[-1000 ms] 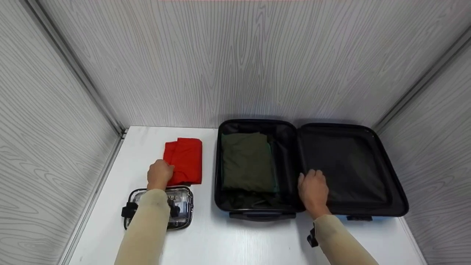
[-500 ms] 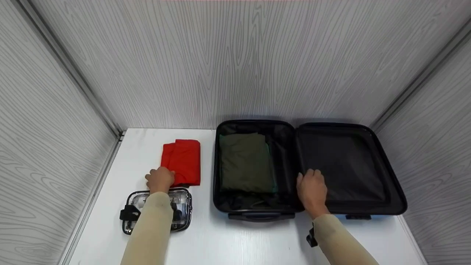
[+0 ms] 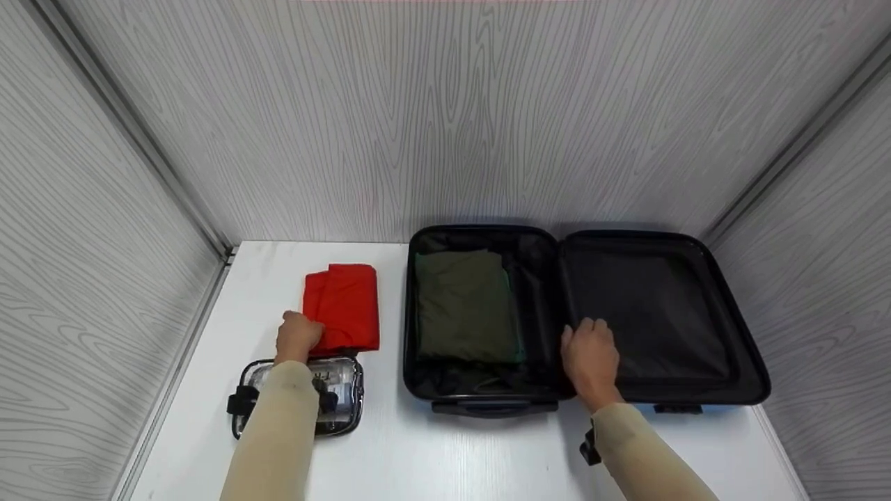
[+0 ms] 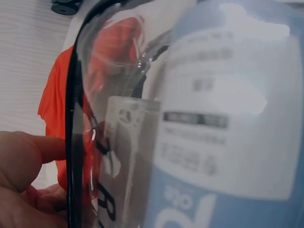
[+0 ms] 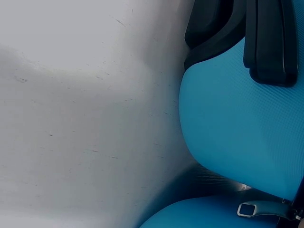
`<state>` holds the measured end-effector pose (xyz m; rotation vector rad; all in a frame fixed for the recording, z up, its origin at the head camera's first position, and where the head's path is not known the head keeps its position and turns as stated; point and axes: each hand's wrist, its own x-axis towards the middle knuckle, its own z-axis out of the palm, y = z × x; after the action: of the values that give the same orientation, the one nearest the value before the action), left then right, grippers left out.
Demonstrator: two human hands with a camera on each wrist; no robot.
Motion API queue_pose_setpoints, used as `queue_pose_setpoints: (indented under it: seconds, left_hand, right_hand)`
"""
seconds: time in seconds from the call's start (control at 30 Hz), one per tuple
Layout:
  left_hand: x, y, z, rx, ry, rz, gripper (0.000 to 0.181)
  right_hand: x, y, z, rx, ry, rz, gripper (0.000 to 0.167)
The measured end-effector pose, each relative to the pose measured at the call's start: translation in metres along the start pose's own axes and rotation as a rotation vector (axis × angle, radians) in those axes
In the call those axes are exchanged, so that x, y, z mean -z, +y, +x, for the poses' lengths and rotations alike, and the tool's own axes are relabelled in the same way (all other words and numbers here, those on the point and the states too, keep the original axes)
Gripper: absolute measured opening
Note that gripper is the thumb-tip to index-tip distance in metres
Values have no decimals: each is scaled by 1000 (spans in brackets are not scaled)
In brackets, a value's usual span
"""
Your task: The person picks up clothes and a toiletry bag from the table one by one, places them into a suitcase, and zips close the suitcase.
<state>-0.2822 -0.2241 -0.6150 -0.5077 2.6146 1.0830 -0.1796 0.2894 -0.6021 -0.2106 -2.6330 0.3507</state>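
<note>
My left hand (image 3: 298, 337) is at the lower left edge of a folded red garment (image 3: 348, 306), pinching its edge. In the left wrist view, thumb and curled fingers meet the red garment (image 4: 54, 99) beside a clear zip pouch (image 4: 71, 118). A blue and white labelled bottle (image 4: 228, 118) lies inside that pouch. My right hand (image 3: 592, 358) rests at the middle rim of an open suitcase (image 3: 505, 400), with loosely bent fingers over the right half. Its underside is partly hidden. A dark green folded garment (image 3: 463, 306) lies in the suitcase's left half.
The suitcase's right half (image 3: 654, 320) lies flat, lined in black. Its blue outer shell (image 5: 228, 114) shows in the right wrist view. Left, back and right stand grey wood-grain walls (image 3: 445, 118). Everything lies on a white table (image 3: 431, 459).
My left hand has shifted slightly along the red garment's left edge, and the garment's left side has moved a little to the left. The right hand has stayed on the suitcase.
</note>
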Motion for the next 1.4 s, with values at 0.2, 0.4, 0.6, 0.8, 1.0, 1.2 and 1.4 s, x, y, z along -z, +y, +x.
queue_pose_setpoints:
  seconds: [0.2, 0.4, 0.6, 0.8, 1.0, 1.2, 1.4]
  left_hand:
    - [-1, 4, 0, -41, -20, -7, 54]
    - [-6, 10, 1, -40, -16, -60, 56]
    - [-8, 21, 5, -61, -49, -82, 36]
    - [-10, 34, 8, 75, -69, -413, 72]
    - [-16, 42, 5, 39, -134, -401, 53]
    - [-16, 52, 1, -57, -160, -395, 48]
    - [-7, 65, -11, -116, -151, -377, 54]
  right_hand:
    - [1, -1, 0, -24, -44, -4, 34]
    - [0, -1, 0, -36, -69, -12, 36]
    - [-3, 0, 1, -13, -47, -10, 35]
    - [-5, 0, 2, -13, -43, -5, 35]
    - [-6, 0, 4, -25, -63, 0, 35]
    - [-8, -1, 7, -9, -48, 1, 34]
    - [-9, -2, 8, -7, -30, 9, 32]
